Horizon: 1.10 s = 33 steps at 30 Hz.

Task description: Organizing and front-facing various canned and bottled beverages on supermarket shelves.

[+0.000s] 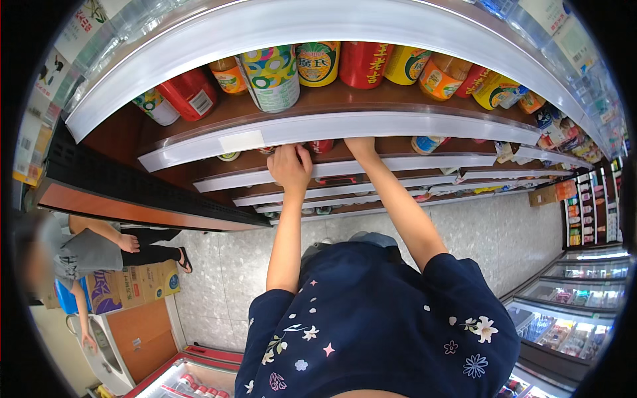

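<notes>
Both my arms reach into a brown store shelf level below a white price rail [368, 123]. My left hand [291, 166] is at the front of this level, fingers bent inward. Their tips are partly hidden, and I cannot tell whether they hold anything. Just right of it stands a red can [321, 146]. A green-topped container [229, 156] sits farther left. My right hand [360, 144] goes in under the rail; its fingers are out of sight behind it. To its right is a blue-and-white container [427, 144].
Cans and bottles line the level above, including a green-patterned can [271, 77] and a red can [363, 64]. More shelf rails [343, 189] run below. At left, another person [89, 253] is beside a sink [102, 343] and cardboard boxes [144, 283]. Behind me is an open-topped freezer [199, 368].
</notes>
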Tool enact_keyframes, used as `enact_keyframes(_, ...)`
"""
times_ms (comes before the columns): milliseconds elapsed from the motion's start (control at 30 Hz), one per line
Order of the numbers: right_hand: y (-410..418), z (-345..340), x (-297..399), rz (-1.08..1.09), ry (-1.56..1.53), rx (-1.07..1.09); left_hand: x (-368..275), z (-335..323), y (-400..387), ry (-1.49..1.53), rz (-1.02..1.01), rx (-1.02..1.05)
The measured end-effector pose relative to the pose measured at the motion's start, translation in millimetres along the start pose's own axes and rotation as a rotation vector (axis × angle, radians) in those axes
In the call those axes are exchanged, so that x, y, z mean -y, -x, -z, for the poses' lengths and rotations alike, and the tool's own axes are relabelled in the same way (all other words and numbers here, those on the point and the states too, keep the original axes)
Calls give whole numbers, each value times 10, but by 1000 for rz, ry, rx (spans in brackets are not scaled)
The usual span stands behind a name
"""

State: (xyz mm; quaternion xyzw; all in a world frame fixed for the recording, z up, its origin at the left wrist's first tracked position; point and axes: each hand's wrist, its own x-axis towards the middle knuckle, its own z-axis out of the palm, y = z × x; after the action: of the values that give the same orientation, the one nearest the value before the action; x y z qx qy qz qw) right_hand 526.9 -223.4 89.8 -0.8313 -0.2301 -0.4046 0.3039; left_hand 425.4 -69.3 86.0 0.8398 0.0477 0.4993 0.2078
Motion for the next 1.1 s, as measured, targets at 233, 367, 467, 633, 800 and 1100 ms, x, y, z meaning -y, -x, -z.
enact_keyframes(233, -27, 18, -71, -16, -77, 5, -11, 1, 8, -46, -44, -9)
enact_keyframes(367, -68, 187, 106, -40, -107, 49, 10, 16, 22, -4, -40, -18)
enact_keyframes(467, -98, 379, 186, -78, -145, 133, 15, 9, 19, -26, -50, -22)
enact_keyframes(633, -132, 744, 204, -336, -219, 353, -15, 22, -5, -41, -52, -6)
enact_keyframes(800, 27, 1058, 262, -494, 11, 322, -32, 44, -7, -25, -42, 7)
enact_keyframes(1100, 47, 1196, 42, -361, -51, 179, -75, 21, -6, -41, -22, 6)
